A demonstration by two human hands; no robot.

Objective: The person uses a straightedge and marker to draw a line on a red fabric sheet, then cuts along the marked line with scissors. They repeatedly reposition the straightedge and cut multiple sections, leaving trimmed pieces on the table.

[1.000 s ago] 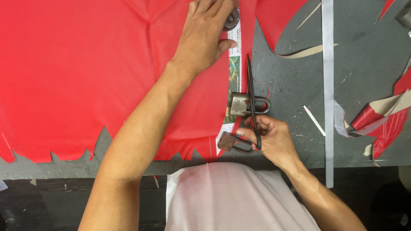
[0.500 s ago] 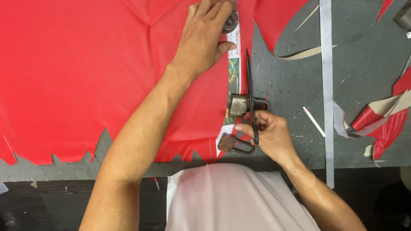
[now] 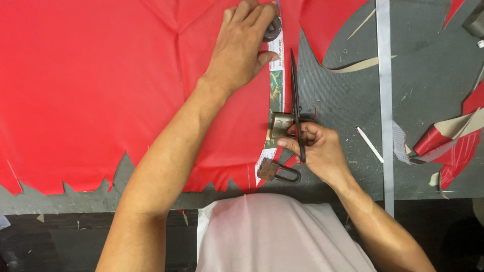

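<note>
The right hand [image 3: 322, 151] grips scissors [image 3: 295, 100], blades pointing far along the red fabric [image 3: 101, 90] edge; the left hand [image 3: 242, 45] presses flat, fingers spread, near two padlocks [image 3: 277, 171] on the counter [image 3: 343, 90].

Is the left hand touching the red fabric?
Touching. The head view shows the left hand pressed flat on the red fabric, no gap showing.

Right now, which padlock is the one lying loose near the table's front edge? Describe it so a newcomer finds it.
Start at the big red sheet on the grey table and follow its jagged near edge rightward. Just left of the right hand, which holds the scissors, lies the rusty padlock. Unlike the brass padlock above it beside the blades, it lies flat, shackle pointing right, with no hand on it.
</note>
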